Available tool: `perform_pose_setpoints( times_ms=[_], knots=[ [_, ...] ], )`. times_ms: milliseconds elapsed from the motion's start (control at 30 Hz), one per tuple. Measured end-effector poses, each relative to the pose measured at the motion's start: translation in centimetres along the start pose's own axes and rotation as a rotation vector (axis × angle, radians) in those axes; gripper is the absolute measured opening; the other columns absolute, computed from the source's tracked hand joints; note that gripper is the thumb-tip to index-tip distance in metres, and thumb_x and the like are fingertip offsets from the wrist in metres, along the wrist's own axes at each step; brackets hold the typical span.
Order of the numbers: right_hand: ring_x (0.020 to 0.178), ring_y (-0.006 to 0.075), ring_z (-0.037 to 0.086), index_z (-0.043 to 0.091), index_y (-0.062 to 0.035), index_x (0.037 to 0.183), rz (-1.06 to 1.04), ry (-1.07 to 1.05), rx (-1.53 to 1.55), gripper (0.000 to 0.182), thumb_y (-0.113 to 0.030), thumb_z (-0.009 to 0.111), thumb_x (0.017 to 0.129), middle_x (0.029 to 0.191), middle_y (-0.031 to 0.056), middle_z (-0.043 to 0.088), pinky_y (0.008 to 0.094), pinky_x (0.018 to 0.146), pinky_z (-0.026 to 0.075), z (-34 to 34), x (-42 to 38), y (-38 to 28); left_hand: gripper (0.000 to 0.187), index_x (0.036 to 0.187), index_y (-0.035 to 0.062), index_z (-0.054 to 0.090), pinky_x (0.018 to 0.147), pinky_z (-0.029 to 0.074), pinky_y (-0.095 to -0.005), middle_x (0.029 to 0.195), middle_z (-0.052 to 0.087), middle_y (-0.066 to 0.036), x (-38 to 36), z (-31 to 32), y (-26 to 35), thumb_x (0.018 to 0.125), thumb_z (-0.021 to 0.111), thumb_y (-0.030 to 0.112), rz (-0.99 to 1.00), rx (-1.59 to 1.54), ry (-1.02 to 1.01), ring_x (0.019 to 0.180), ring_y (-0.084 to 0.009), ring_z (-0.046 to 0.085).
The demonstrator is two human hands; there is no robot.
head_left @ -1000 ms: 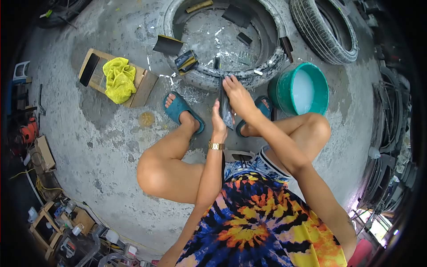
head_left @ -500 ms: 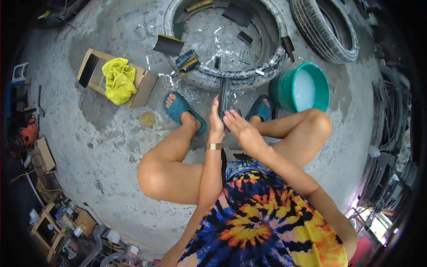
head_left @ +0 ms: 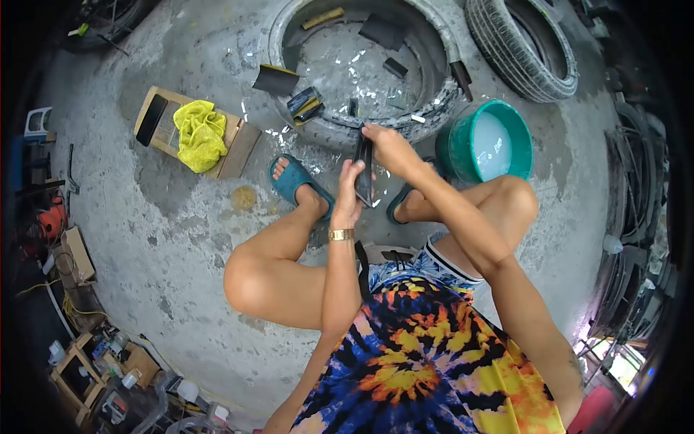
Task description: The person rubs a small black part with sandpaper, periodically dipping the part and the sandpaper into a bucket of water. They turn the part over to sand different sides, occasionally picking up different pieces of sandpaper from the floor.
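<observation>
A long, narrow, glossy black piece [head_left: 364, 165] points away from me between my knees; its exact kind I cannot make out. My left hand [head_left: 348, 194] grips its lower part, thumb along the near side. At the far tip, my right hand [head_left: 392, 152] is closed with its fingertips on the piece. Whether something thin is under those fingers is hidden. Just beyond lies a wet, whitish-smeared tire [head_left: 325, 134] on its side. Dark folded sheets [head_left: 276, 79] and a black-and-yellow bundle [head_left: 305, 105] rest on its rim.
A green bucket [head_left: 477, 148] of cloudy water stands by my right foot. A yellow cloth [head_left: 200, 137] and a black phone [head_left: 151, 121] lie on a wooden box [head_left: 235, 155] at left. Another tire [head_left: 517, 54] is at the upper right. Small white bits litter the wet floor.
My right hand has moved forward from the near part of the black piece to its far tip, its fingers now curled. The left hand has tilted the piece and wrapped its thumb over it.
</observation>
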State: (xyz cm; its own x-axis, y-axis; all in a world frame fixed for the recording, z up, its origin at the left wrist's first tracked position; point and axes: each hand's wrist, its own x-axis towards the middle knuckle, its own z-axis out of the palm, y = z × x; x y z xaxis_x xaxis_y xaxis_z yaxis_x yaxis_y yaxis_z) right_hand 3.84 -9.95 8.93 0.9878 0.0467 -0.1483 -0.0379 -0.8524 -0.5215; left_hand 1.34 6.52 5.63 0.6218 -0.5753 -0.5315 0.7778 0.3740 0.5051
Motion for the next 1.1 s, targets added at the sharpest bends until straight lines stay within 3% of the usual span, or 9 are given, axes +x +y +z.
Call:
perform_pose_setpoints(
  times_ms=[167, 333, 533, 633, 700, 767, 867, 1067, 1100],
  knots=[
    [0.1, 0.0178, 0.061, 0.057, 0.0023, 0.114, 0.397, -0.037, 1.377, 0.029, 0.003, 0.047, 0.086, 0.111, 0.0101, 0.062, 0.0334, 0.092, 0.053, -10.5, -1.6, 1.9, 0.035, 0.114, 0.0011, 0.055, 0.055, 0.043, -0.0228, 0.092, 0.058, -0.006, -0.8, 1.4, 2.2, 0.079, 0.056, 0.006, 0.246, 0.431, -0.031, 0.064, -0.0086, 0.052],
    [0.095, 0.0162, 0.062, 0.058, 0.0014, 0.106, 0.255, -0.046, 1.192, 0.016, -0.004, 0.056, 0.091, 0.104, 0.0061, 0.063, 0.0324, 0.089, 0.055, -15.7, -4.6, -0.5, 0.026, 0.108, -0.0012, 0.057, 0.056, 0.044, -0.0209, 0.078, 0.06, -0.003, -2.1, 1.7, 3.8, 0.084, 0.064, 0.005, 0.414, 0.579, 0.062, 0.07, -0.0078, 0.059],
    [0.062, 0.016, 0.049, 0.055, -0.0013, 0.108, -0.146, 0.031, 0.287, 0.017, -0.003, 0.054, 0.091, 0.071, 0.0118, 0.054, 0.0333, 0.059, 0.042, -18.3, -4.9, 0.6, 0.029, 0.093, -0.0019, 0.052, 0.071, 0.048, -0.0378, 0.081, 0.062, -0.015, -1.5, 2.6, 5.5, 0.072, 0.069, 0.009, 0.718, 1.221, 0.267, 0.074, -0.0273, 0.06],
    [0.077, 0.0197, 0.06, 0.059, -0.0042, 0.119, -0.168, -0.002, 0.303, 0.029, -0.001, 0.053, 0.09, 0.087, 0.0159, 0.065, 0.0324, 0.073, 0.048, -16.0, -3.3, 2.5, 0.028, 0.089, -0.0014, 0.05, 0.074, 0.048, -0.0389, 0.083, 0.062, -0.016, -1.1, 4.9, 8.1, 0.072, 0.07, 0.009, 0.596, 1.21, 0.211, 0.079, -0.0312, 0.061],
    [0.087, 0.0218, 0.063, 0.06, -0.0062, 0.121, -0.134, -0.029, 0.427, 0.033, -0.001, 0.053, 0.09, 0.099, 0.0177, 0.068, 0.0317, 0.082, 0.048, -12.2, -2.3, 4.0, 0.03, 0.092, -0.0003, 0.048, 0.069, 0.05, -0.0366, 0.084, 0.064, -0.016, 0.6, 5.0, 8.9, 0.073, 0.07, 0.007, 0.655, 1.148, 0.193, 0.077, -0.0266, 0.065],
    [0.095, 0.0194, 0.063, 0.059, -0.0034, 0.123, -0.311, 0.124, 0.477, 0.033, 0.0, 0.051, 0.091, 0.106, 0.0141, 0.068, 0.031, 0.089, 0.046, -6.6, -1.3, 6.0, 0.038, 0.101, 0.0021, 0.044, 0.061, 0.051, -0.0313, 0.084, 0.065, -0.015, 2.0, 5.6, 10.1, 0.074, 0.071, 0.005, 0.403, 0.972, 0.128, 0.07, -0.0199, 0.067],
    [0.099, 0.0183, 0.062, 0.058, -0.0024, 0.123, -0.16, 0.174, 0.631, 0.032, -0.003, 0.054, 0.091, 0.107, 0.0132, 0.067, 0.0307, 0.092, 0.045, -1.7, -1.2, 6.0, 0.046, 0.106, 0.0053, 0.038, 0.05, 0.047, -0.024, 0.079, 0.063, -0.01, 4.8, 5.4, 10.8, 0.078, 0.074, 0.005, 0.378, 0.861, 0.122, 0.061, -0.0131, 0.062],
    [0.066, 0.009, 0.058, 0.061, -0.0005, 0.111, 0.308, 0.045, 1.082, 0.029, -0.013, 0.068, 0.086, 0.086, 0.0045, 0.064, 0.0282, 0.053, 0.049, 1.5, -0.6, 4.4, 0.041, 0.11, -0.0029, 0.056, 0.052, 0.042, -0.0183, 0.095, 0.065, -0.007, 9.1, 5.6, 7.5, 0.081, 0.076, 0.017, 0.559, 0.639, 0.231, 0.06, -0.0041, 0.052],
    [0.066, 0.009, 0.058, 0.061, -0.0005, 0.111, 0.318, 0.061, 1.106, 0.029, -0.013, 0.068, 0.086, 0.086, 0.0045, 0.064, 0.0282, 0.053, 0.049, 1.5, -0.6, 3.8, 0.04, 0.108, -0.004, 0.056, 0.057, 0.043, -0.022, 0.097, 0.064, -0.009, 8.4, 5.9, 6.5, 0.085, 0.071, 0.025, 0.629, 0.909, 0.355, 0.064, -0.0089, 0.055]
  ],
)
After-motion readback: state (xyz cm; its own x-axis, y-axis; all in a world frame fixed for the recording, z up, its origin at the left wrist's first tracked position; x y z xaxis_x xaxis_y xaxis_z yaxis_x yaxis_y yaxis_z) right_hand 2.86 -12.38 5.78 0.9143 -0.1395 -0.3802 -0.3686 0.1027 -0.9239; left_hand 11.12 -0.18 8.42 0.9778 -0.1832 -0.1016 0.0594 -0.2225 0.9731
